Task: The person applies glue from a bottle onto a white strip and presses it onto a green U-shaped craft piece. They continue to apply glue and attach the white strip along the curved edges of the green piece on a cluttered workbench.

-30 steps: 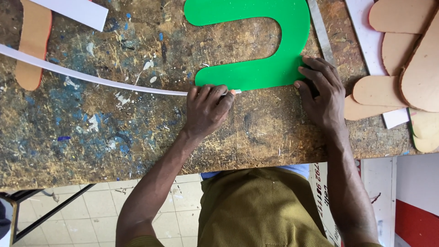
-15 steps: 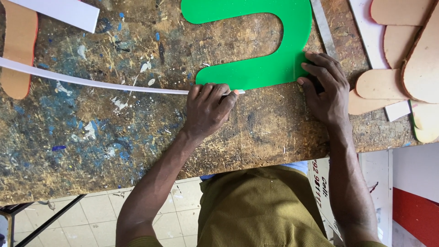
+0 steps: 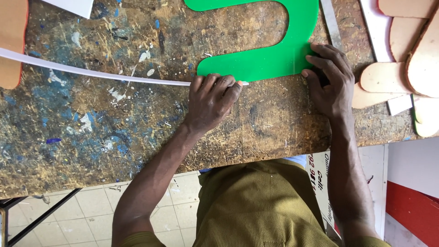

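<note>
Paint spots, blue and white, cover the old wooden counter (image 3: pixel 91 132), and a tiled floor shows below its edge. On it lies a big green sheet (image 3: pixel 274 50) cut like the letter U. All places here are told from that green sheet.

At its near edge, toward its left end, the left hand (image 3: pixel 212 98) is curled with its fingers close together, pinching a long thin white strip (image 3: pixel 91 72) against that edge. At its right end, the right hand (image 3: pixel 329 80) lies flat with fingers spread, pressing the corner down.

To do this well, the right hand should hold the green sheet still so it cannot slide. The left hand should keep the strip snug along the edge, with no gap, going slowly.

The U opens to the left, and its round bend is on the right. Its two arms run left to right, so that is its long way. The strip also runs long, away to the left and a little up.

Right of the green sheet lie tan shoe soles (image 3: pixel 388 77) and a metal ruler (image 3: pixel 331 23).
</note>
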